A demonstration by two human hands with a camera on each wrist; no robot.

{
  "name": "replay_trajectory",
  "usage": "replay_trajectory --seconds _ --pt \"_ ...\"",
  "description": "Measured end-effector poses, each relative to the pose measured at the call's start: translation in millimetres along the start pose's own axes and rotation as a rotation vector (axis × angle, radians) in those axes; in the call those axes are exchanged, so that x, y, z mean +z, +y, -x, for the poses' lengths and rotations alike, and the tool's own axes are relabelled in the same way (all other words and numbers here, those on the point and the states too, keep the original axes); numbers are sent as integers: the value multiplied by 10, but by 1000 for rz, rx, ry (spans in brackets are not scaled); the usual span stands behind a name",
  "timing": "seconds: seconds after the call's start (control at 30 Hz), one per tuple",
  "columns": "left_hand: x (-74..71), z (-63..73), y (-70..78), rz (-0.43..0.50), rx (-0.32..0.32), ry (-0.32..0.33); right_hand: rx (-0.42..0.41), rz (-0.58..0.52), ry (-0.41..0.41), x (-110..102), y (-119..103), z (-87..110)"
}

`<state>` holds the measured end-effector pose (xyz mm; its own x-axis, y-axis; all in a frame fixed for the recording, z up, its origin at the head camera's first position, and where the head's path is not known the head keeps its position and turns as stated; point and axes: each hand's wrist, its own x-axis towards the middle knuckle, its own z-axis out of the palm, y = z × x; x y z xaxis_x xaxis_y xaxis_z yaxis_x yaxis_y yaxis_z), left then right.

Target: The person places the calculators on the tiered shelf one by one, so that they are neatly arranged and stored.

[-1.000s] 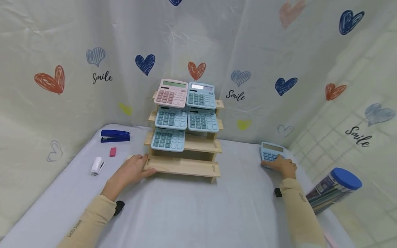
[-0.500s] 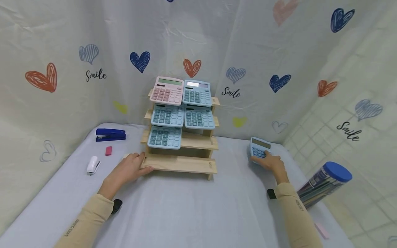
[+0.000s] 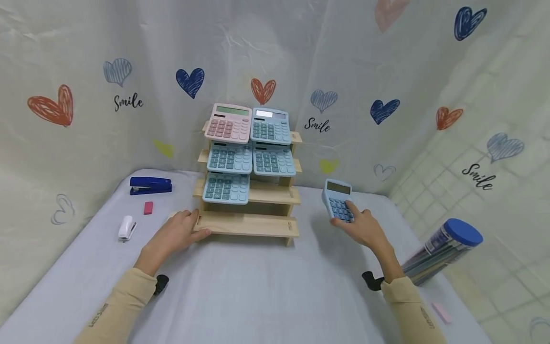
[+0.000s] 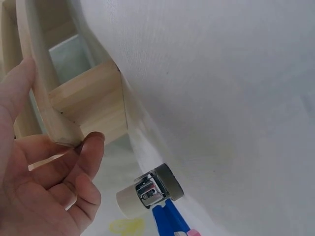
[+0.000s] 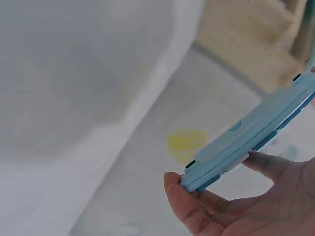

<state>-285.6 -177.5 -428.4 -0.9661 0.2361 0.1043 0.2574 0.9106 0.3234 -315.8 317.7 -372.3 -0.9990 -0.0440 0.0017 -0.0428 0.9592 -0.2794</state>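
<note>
My right hand pinches a light blue calculator by its lower end, tilted screen-up above the table right of a wooden tiered rack. In the right wrist view the calculator shows edge-on, with thumb and fingers at its near end. My left hand grips the left end of the rack's lowest shelf; in the left wrist view its fingers curl at the shelf's corner. A pink calculator and a blue calculator fill the top tier. Several more blue ones sit below, one on the third tier's left.
At the left lie a blue stapler, a pink eraser and a small white stapler. A blue-lidded tube of pencils stands at the right, with a pink block near it. A heart-printed curtain hangs behind.
My right hand has raised the blue calculator from the table's back right and brought it left, closer to the rack. The left hand stays on the shelf end; the view has shifted slightly.
</note>
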Motion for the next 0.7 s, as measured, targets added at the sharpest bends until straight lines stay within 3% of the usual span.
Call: replay_trajectory --seconds 0.2,0.43,0.57,0.7 --pt "2 -11 9 -7 2 6 -110 23 39 -46 -443 299" --pt "8 -22 21 -15 18 10 -215 75 71 41 -885 549" --pt "0 -20 16 -16 23 15 -267 118 80 110 -1151 539" --pt "-3 -17 12 -19 31 25 -272 179 90 185 -1388 397"
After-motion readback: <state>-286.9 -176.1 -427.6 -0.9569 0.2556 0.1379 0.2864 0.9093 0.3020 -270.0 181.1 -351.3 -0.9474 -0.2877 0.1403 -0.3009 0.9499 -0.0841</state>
